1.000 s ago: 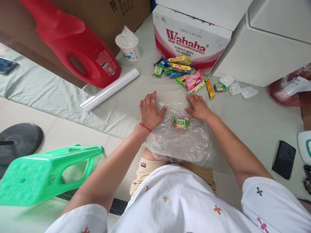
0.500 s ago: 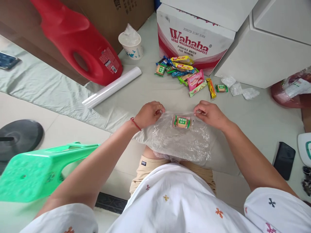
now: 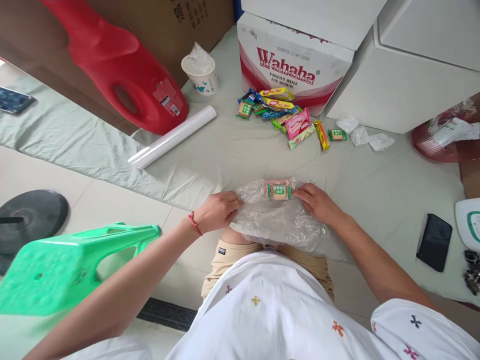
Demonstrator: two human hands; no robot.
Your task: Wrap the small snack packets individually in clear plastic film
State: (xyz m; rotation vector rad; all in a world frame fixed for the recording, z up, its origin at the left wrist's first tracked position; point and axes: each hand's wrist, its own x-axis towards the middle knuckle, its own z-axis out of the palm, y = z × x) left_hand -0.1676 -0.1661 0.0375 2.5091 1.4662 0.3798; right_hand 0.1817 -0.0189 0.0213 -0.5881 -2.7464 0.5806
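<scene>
A small wrapped biscuit packet [image 3: 278, 190], green and clear, lies at the upper edge of a crinkled sheet of cling film [image 3: 270, 222]. The film is spread over the front edge of the cloth-covered table, its near part above my lap. At the film's left edge, my left hand [image 3: 219, 210] has its fingers closed on it. My right hand [image 3: 317, 202] pinches the film just right of the packet, fingertips close to the packet's end. A fold of film partly covers the packet.
Beyond lie a pile of wrapped snacks [image 3: 279, 110], crumpled film pieces [image 3: 360, 136] and a cling film roll [image 3: 172, 137]. A red jug [image 3: 150, 95], paper cup [image 3: 204, 80] and Wahaba carton [image 3: 288, 65] stand behind. A phone [image 3: 435, 242] is right; a green stool [image 3: 75, 265] left.
Both hands have come down toward me from the film's upper edge, the left one also moving outward. The film's top now folds over around the packet.
</scene>
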